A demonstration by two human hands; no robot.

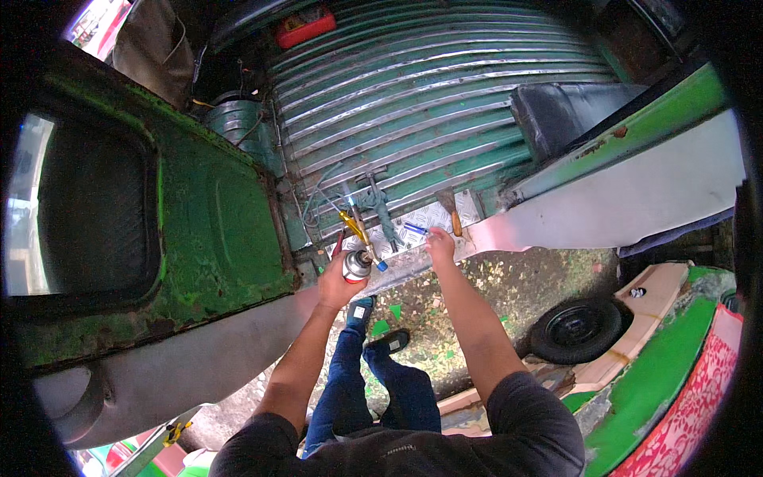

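My left hand [338,280] is wrapped around a silver spray can [357,265] with a red base, held upright just below the sill of a green vehicle. My right hand [439,245] rests on the checker-plate step [433,216] and pinches a small blue-handled tool [414,229]. Lying on the step between my hands are a yellow-handled screwdriver [352,222], a red-handled tool [338,241] and a hammer [383,208]. A wooden-handled scraper [451,213] lies just past my right hand.
The green, rusty vehicle door [214,230] stands open to my left. The ribbed metal floor [413,87] stretches ahead, with a red container [305,26] at its far end and a black seat [568,111] at right. A spare wheel [576,327] lies on the ground at right.
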